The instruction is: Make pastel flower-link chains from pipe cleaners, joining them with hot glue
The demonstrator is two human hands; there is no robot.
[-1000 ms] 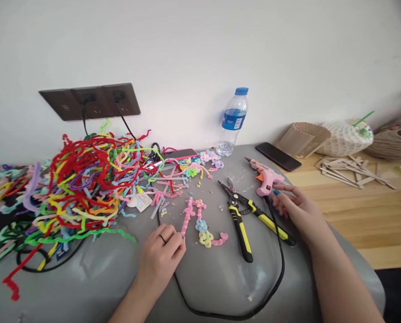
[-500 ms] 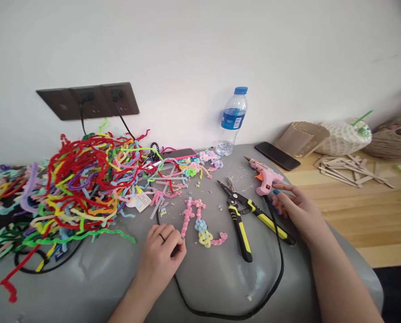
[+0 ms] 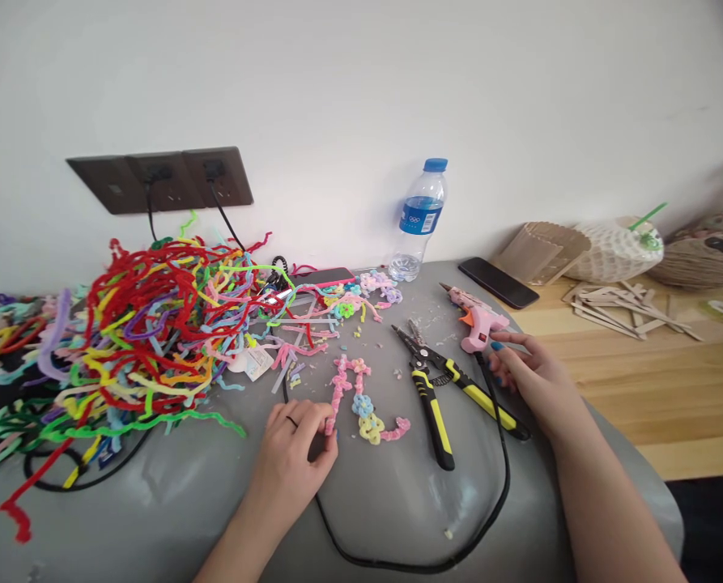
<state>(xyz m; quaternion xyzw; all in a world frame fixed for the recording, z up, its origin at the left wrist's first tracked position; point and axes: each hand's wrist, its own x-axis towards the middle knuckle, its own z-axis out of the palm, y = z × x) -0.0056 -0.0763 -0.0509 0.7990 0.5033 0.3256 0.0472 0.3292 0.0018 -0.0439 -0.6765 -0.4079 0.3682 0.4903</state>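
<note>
Flowered pink chain lying on grey table, arching away from left hand, whose thumb and finger are pinching near end. Pliers resting right of pinch, handles spread. Beyond pliers, right hand resting, fingers half-spread, beside glue gun; contact unclear. Cord looping nearer than pinch: left wrist snagging it could be dragging gun askew.

the left hand pinches the near end of a flower chain lying bent on the grey table. the right hand is at the handle of the pink glue gun, contact unclear. spread pliers lie between the hands, a bottle stands by the wall, and a heap of fuzzy wires lies on the left.
</note>
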